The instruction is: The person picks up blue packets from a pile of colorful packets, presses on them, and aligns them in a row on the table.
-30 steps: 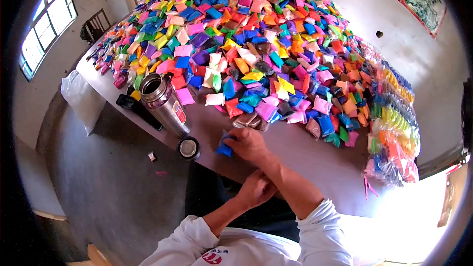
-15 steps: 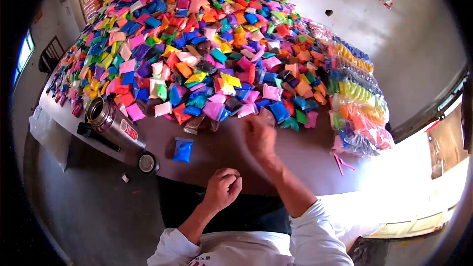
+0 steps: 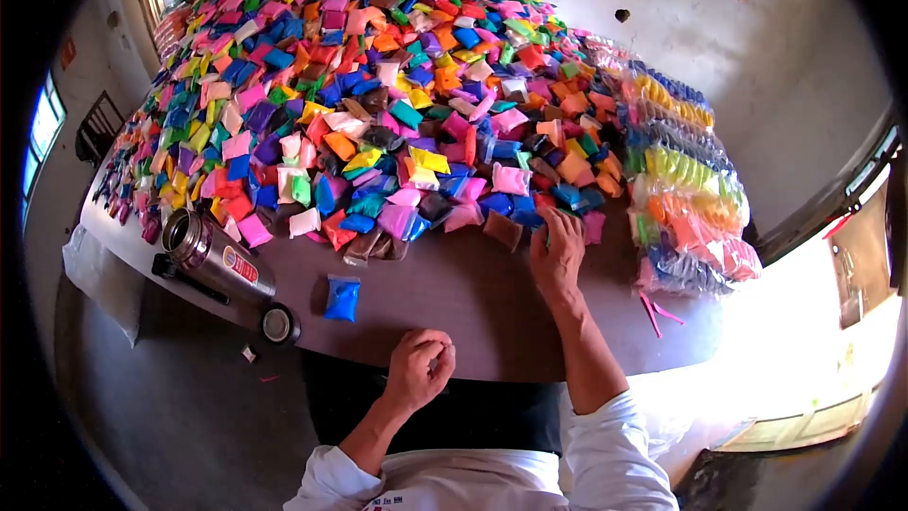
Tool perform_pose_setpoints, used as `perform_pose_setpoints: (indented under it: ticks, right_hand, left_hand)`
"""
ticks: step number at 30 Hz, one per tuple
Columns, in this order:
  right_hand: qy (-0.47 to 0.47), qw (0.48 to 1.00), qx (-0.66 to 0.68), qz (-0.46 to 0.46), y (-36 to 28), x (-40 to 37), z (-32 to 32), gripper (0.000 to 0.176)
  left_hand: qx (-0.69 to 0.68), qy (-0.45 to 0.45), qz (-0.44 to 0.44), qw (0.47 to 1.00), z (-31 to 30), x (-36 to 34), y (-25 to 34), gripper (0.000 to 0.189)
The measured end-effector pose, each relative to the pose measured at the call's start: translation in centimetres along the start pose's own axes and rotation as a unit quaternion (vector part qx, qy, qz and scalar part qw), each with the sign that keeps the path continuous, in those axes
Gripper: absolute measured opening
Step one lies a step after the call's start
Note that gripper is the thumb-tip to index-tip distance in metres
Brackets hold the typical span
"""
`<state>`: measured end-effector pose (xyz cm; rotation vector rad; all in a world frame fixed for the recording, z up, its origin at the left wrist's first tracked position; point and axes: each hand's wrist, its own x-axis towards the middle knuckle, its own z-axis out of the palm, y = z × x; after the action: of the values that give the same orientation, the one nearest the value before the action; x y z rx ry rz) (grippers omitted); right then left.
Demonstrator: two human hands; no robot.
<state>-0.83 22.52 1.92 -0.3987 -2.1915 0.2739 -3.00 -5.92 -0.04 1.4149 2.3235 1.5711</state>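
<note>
Table (image 3: pixel 454 308) piled with bright packets (image 3: pixel 378 114). Right hand (image 3: pixel 558 251) laid on pile edge, grip cannot be told. Left hand (image 3: pixel 421 369) clenched.

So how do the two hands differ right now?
The left hand is curled into a fist at the near edge of the table, touching no packet. The right hand reaches out, fingers extended, onto the edge of the packet pile. Both are bare, with white sleeves.
</note>
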Motion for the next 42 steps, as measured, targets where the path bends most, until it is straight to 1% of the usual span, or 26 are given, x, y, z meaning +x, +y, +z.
perform_pose_setpoints:
  ticks: [1, 3, 4, 5, 6, 7, 9, 10, 11, 13, 14, 16, 17, 19, 20, 22, 23, 25, 26, 28, 32, 34, 38, 40, 41, 42]
  right_hand:
    - [0.001, 1.000, 0.000, 0.001, -0.1, -0.2, 0.0, 0.039]
    - [0.035, 0.988, 0.148, 0.031, -0.6, -1.0, 0.1, 0.030]
    - [-0.027, 0.929, 0.307, 0.207, -2.4, -1.0, -0.9, 0.023]
    - [-0.025, 0.929, 0.307, 0.207, -2.9, -1.3, -0.9, 0.023]
    - [-0.093, 0.879, 0.396, 0.248, -3.1, -1.5, -0.9, 0.022]
    - [-0.154, 0.818, 0.475, 0.286, -3.2, -1.7, -1.3, 0.022]
    - [-0.236, 0.837, 0.451, 0.202, -4.5, -2.6, -1.6, 0.021]
    - [-0.290, 0.815, 0.458, 0.204, -5.8, -2.8, -2.2, 0.020]
    - [-0.343, 0.790, 0.464, 0.207, -7.0, -3.2, -2.5, 0.019]
    - [-0.385, 0.803, 0.440, 0.119, -7.7, -4.7, -1.4, 0.018]
    - [-0.382, 0.805, 0.437, 0.122, -7.8, -5.0, -1.3, 0.018]
    - [-0.409, 0.711, 0.529, 0.216, -7.9, -5.2, -1.2, 0.019]
    - [-0.407, 0.712, 0.529, 0.217, -7.9, -5.1, -1.3, 0.019]
    - [-0.407, 0.674, 0.596, 0.155, -8.0, -4.9, -1.4, 0.026]
    - [-0.409, 0.674, 0.596, 0.154, -8.2, -4.8, -1.5, 0.026]
    - [-0.461, 0.598, 0.617, 0.220, -8.5, -4.7, -1.8, 0.033]
    - [-0.462, 0.597, 0.617, 0.221, -8.5, -4.7, -1.8, 0.033]
    - [-0.470, 0.573, 0.616, 0.266, -8.3, -4.6, -1.8, 0.034]
    - [-0.471, 0.572, 0.616, 0.266, -8.2, -4.7, -1.6, 0.034]
    - [-0.452, 0.608, 0.625, 0.189, -8.2, -4.9, -1.4, 0.035]
    - [-0.491, 0.619, 0.586, 0.179, -8.5, -4.4, -2.0, 0.034]
    - [-0.487, 0.662, 0.544, 0.170, -8.6, -4.4, -2.2, 0.030]
    - [-0.505, 0.662, 0.537, 0.132, -7.4, -4.9, -1.4, 0.028]
    - [-0.528, 0.661, 0.524, 0.099, -7.2, -4.9, -1.5, 0.026]
    - [-0.528, 0.661, 0.525, 0.098, -7.2, -4.8, -1.5, 0.026]
    - [-0.535, 0.641, 0.538, 0.113, -7.3, -4.8, -1.4, 0.026]
  left_hand:
    - [-0.009, -0.004, -0.018, 1.000, 0.1, -0.1, 0.0, 0.009]
    - [-0.003, 0.000, -0.006, 1.000, 0.1, 0.0, -0.1, 0.009]
    - [0.003, 0.003, 0.003, 1.000, 0.0, 0.0, -0.1, 0.010]
    - [0.004, 0.002, 0.004, 1.000, -0.1, -0.1, 0.0, 0.010]
    - [-0.014, 0.001, -0.016, 1.000, -0.2, -0.1, 0.0, 0.011]
    - [-0.036, -0.004, -0.032, 0.999, -0.1, 0.0, 0.2, 0.013]
    - [-0.077, -0.022, -0.087, 0.993, -0.6, 0.1, 0.9, 0.017]
    - [-0.097, -0.025, -0.108, 0.989, -0.4, -0.2, 0.4, 0.018]
    - [-0.087, -0.013, -0.064, 0.994, -0.2, -0.3, -0.3, 0.019]
    - [-0.057, -0.055, -0.106, 0.991, -0.7, -0.5, -0.3, 0.023]
    - [-0.061, -0.059, -0.103, 0.991, -0.6, -0.5, -0.5, 0.023]
    - [-0.048, -0.024, -0.053, 0.997, -0.3, -0.6, -0.8, 0.027]
    - [-0.049, -0.025, -0.051, 0.997, -0.1, -0.7, -1.0, 0.027]
    - [-0.034, -0.026, -0.068, 0.997, 0.1, -0.9, -1.3, 0.030]
    - [-0.034, -0.025, -0.069, 0.997, 0.1, -1.0, -1.2, 0.030]
    - [-0.047, -0.012, -0.088, 0.995, 0.1, -1.2, -0.9, 0.033]
    - [-0.047, -0.012, -0.089, 0.995, 0.1, -1.3, -0.9, 0.033]
    - [-0.065, -0.013, -0.091, 0.994, 0.1, -1.2, -1.0, 0.036]
    - [-0.065, -0.012, -0.092, 0.994, 0.1, -1.0, -0.8, 0.036]
    - [-0.057, 0.010, -0.066, 0.996, 0.0, -0.6, -0.1, 0.036]
    - [-0.029, -0.029, -0.062, 0.997, -0.5, -0.5, 0.1, 0.035]
    - [-0.040, -0.017, -0.047, 0.998, -0.4, -0.3, 0.4, 0.036]
    - [-0.064, -0.040, -0.076, 0.994, -0.5, -0.6, -0.1, 0.038]
    - [-0.066, -0.012, -0.045, 0.997, -0.4, -0.3, 0.1, 0.040]
    - [-0.065, -0.013, -0.045, 0.997, -0.4, -0.3, 0.0, 0.040]
    - [-0.062, -0.010, -0.038, 0.997, -0.4, -0.3, -0.1, 0.041]
